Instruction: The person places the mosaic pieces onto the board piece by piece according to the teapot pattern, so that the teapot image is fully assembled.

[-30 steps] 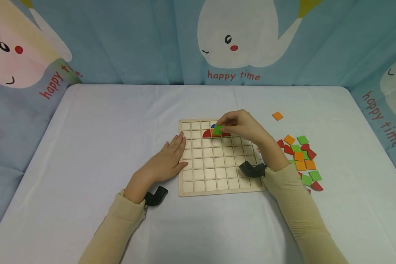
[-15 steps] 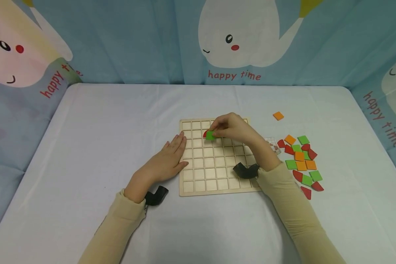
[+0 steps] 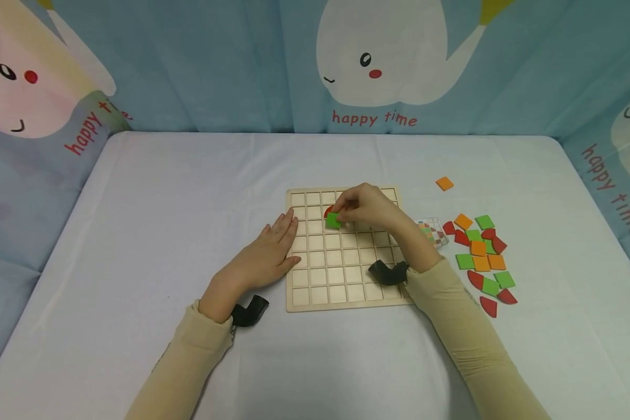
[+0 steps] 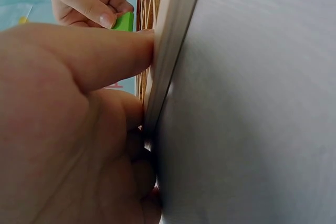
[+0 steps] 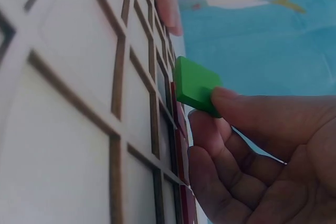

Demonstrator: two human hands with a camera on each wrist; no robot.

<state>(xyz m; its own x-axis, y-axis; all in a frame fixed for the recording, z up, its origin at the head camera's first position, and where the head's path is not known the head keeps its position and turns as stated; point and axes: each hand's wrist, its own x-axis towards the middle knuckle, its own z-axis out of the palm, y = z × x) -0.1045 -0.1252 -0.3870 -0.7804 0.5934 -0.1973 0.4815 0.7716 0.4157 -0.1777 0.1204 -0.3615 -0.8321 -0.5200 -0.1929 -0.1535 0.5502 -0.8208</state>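
Observation:
My left hand [image 3: 262, 256] lies along the left edge of a wooden grid board [image 3: 318, 275], fingers straight. In the left wrist view its thumb touches the board's rim [image 4: 170, 45]. Over the upper part of the board, my right hand [image 3: 370, 207] pinches a green square tile [image 3: 332, 221] between thumb and fingers. The right wrist view has this green tile [image 5: 197, 85] tilted, close to the grid. A red rounded piece [image 3: 328, 211] sits in a cell just behind the tile. More red pieces [image 5: 184, 156] are in the grid, partly hidden by my right hand.
Right of the board lies a printed pattern card [image 3: 434, 230], partly covered by my right wrist. Beyond it spread several loose green, orange [image 3: 478, 248] and red tiles. One orange tile [image 3: 444, 184] lies apart, farther back. A printed blue cloth [image 3: 231, 70] bounds the white table.
My right hand has moved left and slightly toward me with the green tile, from above the orange piece to just in front of the left red piece. My left hand has stayed put.

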